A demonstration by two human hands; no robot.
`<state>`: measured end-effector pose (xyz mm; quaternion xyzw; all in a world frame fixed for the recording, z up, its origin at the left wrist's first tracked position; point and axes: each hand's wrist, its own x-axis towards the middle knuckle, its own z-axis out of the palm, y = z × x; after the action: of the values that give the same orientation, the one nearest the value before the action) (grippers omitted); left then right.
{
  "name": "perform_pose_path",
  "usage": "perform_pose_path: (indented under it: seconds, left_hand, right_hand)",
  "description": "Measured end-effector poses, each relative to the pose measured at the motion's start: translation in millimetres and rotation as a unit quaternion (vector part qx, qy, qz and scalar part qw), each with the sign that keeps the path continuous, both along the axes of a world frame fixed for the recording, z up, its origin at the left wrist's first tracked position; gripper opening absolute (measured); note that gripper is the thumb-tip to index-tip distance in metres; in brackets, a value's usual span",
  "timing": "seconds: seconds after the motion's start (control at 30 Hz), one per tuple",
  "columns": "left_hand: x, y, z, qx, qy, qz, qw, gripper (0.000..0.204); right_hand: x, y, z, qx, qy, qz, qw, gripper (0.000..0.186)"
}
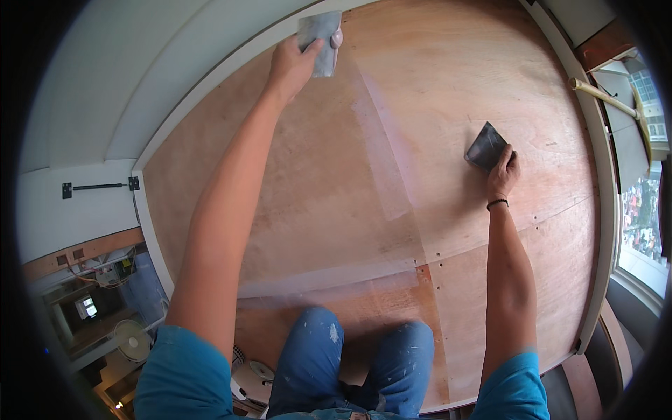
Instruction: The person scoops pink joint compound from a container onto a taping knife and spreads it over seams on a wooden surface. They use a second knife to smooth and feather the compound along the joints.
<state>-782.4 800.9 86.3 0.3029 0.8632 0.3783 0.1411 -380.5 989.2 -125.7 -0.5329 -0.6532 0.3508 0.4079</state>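
Note:
My left hand [292, 64] is raised at the top of the view, its thumb pressed on a grey rectangular metal putty plate [319, 31]. A pale pinkish lump shows at the plate's right edge. On the right, my right hand [505, 173] grips a dark flat putty scraper [485, 147] whose blade points up and left, close over a wide plywood panel [504, 91]. Whether the blade touches the wood, I cannot tell. A pale pink filler strip [378, 147] runs along a seam between my hands, and another whitish filler strip [329, 278] crosses nearer my knees.
A white frame edge [183, 115] borders the panel. At the left are a black metal stay [101, 186], loose wires and a round fan [131, 339]. A window [640, 231] and a bamboo pole [603, 96] stand at the right. My paint-spotted knees are at the bottom.

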Motion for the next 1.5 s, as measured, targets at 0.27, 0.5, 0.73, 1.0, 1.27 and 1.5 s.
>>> perform_pose_path:
  seconds: [0.27,0.5,0.73,1.0,1.27,1.5]
  left_hand:
    - [-73,71,-146,-0.218,0.364,-0.123,0.897,0.040]
    - [-49,81,-140,-0.109,0.265,-0.167,0.944,0.041]
    - [-43,78,-148,-0.219,0.287,-0.141,0.922,0.049]
    - [-55,79,-102,-0.212,0.214,-0.140,0.943,0.054]
    - [-134,134,-145,-0.212,0.319,-0.077,0.921,0.051]
    - [-107,111,-160,-0.267,0.239,-0.119,0.926,0.052]
  right_hand:
    - [-17,-14,-8,-0.008,-0.016,-0.001,1.000,0.051]
    - [-6,-12,-2,0.004,-0.114,-0.020,0.993,0.049]
    - [-13,-14,1,-0.010,-0.147,-0.003,0.989,0.049]
    - [-12,-13,5,0.003,-0.164,-0.011,0.986,0.048]
    - [-11,-14,5,-0.011,-0.170,0.004,0.985,0.047]
    - [-10,-14,4,-0.008,-0.177,0.000,0.984,0.048]
